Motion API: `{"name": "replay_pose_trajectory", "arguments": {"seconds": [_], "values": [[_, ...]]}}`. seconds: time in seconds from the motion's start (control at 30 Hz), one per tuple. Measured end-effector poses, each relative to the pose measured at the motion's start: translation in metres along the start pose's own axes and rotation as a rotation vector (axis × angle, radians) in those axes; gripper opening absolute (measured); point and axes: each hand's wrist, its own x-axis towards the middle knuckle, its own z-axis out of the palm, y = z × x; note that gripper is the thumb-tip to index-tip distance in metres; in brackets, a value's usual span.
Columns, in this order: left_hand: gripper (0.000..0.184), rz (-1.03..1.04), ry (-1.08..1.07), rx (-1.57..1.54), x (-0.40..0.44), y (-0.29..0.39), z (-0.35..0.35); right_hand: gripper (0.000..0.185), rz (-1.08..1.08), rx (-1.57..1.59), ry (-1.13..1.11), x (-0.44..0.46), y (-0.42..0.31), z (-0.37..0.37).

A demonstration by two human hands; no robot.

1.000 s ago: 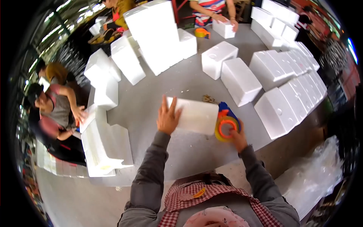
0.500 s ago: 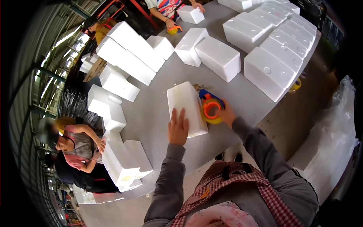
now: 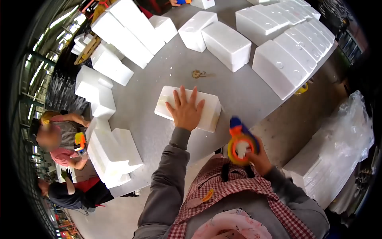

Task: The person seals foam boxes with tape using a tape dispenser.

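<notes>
- White box (image 3: 209, 108): lies on the gray table (image 3: 143, 103) near its front edge; long axis runs crosswise, right end tipped slightly toward the wearer.
- Left hand (image 3: 186, 114): palm down on the box's top, fingers spread apart.
- Right hand (image 3: 260, 159): fingers clamped on the tape dispenser (image 3: 240, 138) (a little blurred), its blue tip pointing away from the wearer, roll end nearer the apron (image 3: 254, 187); well apart from the box, by the table's edge.
- Room: gray tabletop shows left of the box toward the stacked boxes (image 3: 105, 149), and beyond it toward the paired boxes (image 3: 227, 44).
</notes>
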Motion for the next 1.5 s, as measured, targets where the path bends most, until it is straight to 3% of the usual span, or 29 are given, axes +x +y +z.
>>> {"name": "replay_pose_trajectory", "arguments": {"seconds": [0.13, 0.2, 0.27, 0.3, 0.33, 0.37, 0.4, 0.43, 0.47, 0.53, 0.6, 0.63, 0.67, 0.7, 0.73, 0.77, 0.83, 0.87, 0.93, 1.0, 1.03, 1.07, 1.13, 1.2, 1.27, 1.33, 1.37, 1.43, 1.5], "values": [[0.049, -0.022, -0.03, -0.047, -0.005, 0.002, -0.003, 0.06, 0.026, -0.379, -0.306, -0.008, -0.033, 0.01], [0.05, -0.034, -0.023, -0.055, -0.006, 0.003, -0.003, 0.058, -0.252, -0.752, -0.544, 0.047, -0.028, 0.038], [0.053, -0.042, -0.072, -0.156, -0.004, -0.002, -0.014, 0.059, -0.207, -1.025, -0.726, 0.062, -0.028, 0.045], [0.052, -0.067, 0.124, -0.433, -0.007, -0.018, -0.014, 0.059, -0.187, -1.268, -0.887, 0.073, -0.03, 0.056], [0.051, -0.082, 0.336, -0.71, -0.014, -0.037, -0.011, 0.059, -0.24, -0.987, -0.891, 0.075, -0.038, 0.043], [0.053, -0.258, 0.46, -0.864, -0.024, -0.052, -0.009, 0.059, -0.281, -0.71, -0.898, 0.067, -0.043, 0.012], [0.055, -0.439, 0.581, -1.024, -0.036, -0.065, -0.004, 0.057, -0.155, -0.337, -0.679, 0.056, -0.041, -0.014], [0.054, -0.584, 0.59, -1.201, -0.043, -0.08, 0.014, 0.054, -0.029, 0.033, -0.45, 0.049, -0.038, -0.027], [0.053, -0.73, 0.576, -1.38, -0.053, -0.091, 0.04, 0.054, -0.041, 0.023, -0.45, 0.058, -0.027, -0.023], [0.054, -0.664, 0.312, -1.353, -0.079, -0.104, 0.104, 0.059, -0.024, 0.369, -0.202, 0.095, 0.012, -0.014], [0.056, -0.914, 0.436, -1.494, -0.082, -0.103, 0.141, 0.061, -0.138, 0.443, -0.215, 0.13, 0.042, 0.041], [0.057, -0.949, 0.399, -1.451, -0.064, -0.119, 0.108, 0.061, -0.08, 0.612, -0.348, 0.137, 0.039, 0.073], [0.046, -0.91, 0.467, -0.925, -0.048, -0.14, 0.087, 0.061, -0.021, 0.775, -0.488, 0.144, 0.032, 0.102], [0.038, -0.782, 0.191, -0.799, -0.036, -0.178, 0.053, 0.059, 0.05, 0.671, -0.532, 0.144, 0.03, 0.129], [0.039, -0.737, 0.34, -0.43, -0.014, -0.189, 0.015, 0.057, 0.116, 0.564, -0.582, 0.144, 0.029, 0.155], [0.038, -0.768, 0.007, -0.209, -0.008, -0.226, 0.002, 0.057, 0.327, 0.917, -0.711, 0.147, 0.025, 0.19], [0.041, -0.785, 0.212, 0.534, 0.012, -0.247, -0.03, 0.06, 0.434, 0.916, -0.688, 0.162, 0.04, 0.234], [0.044, -0.798, 0.291, 0.401, 0.041, -0.235, -0.055, 0.06, 0.419, 0.926, -0.698, 0.163, 0.033, 0.234], [0.038, -0.393, 0.696, -0.428, 0.094, -0.229, -0.045, 0.058, 0.31, 0.866, -0.673, 0.172, 0.022, 0.214], [0.034, -0.296, 0.526, -1.147, 0.158, -0.156, -0.03, 0.057, 0.167, 0.746, -0.578, 0.18, 0.022, 0.175], [0.035, -0.071, 0.393, -1.203, 0.188, -0.128, -0.002, 0.056, 0.098, 0.695, -0.507, 0.183, 0.023, 0.153], [0.036, -0.016, 0.194, -1.24, 0.218, -0.092, 0.012, 0.055, 0.02, 0.65, -0.419, 0.184, 0.024, 0.129], [0.043, 0.38, 0.234, -1.114, 0.282, -0.033, 0.069, 0.054, -0.152, 0.593, -0.225, 0.185, 0.024, 0.088], [0.048, 0.462, 0.095, -1.08, 0.328, 0.014, 0.104, 0.052, -0.345, 0.541, -0.033, 0.19, 0.023, 0.057], [0.061, 0.465, -0.18, -0.876, 0.373, 0.04, 0.161, 0.051, -0.512, 0.501, 0.101, 0.207, 0.021, 0.037], [0.086, 0.341, -0.582, -0.541, 0.395, 0.048, 0.134, 0.049, -0.631, 0.472, 0.174, 0.234, 0.001, 0.03], [0.104, 0.339, -0.653, -0.513, 0.414, 0.047, 0.165, 0.039, -0.658, 0.449, 0.211, 0.241, -0.02, 0.033], [0.11, 0.299, -0.907, -0.423, 0.425, 0.05, 0.155, 0.038, -0.682, 0.515, 0.24, 0.28, -0.006, 0.013], [0.111, 0.301, -0.864, -0.442, 0.416, 0.047, 0.148, 0.037, -0.677, 0.565, 0.239, 0.301, -0.003, -0.001]]}}
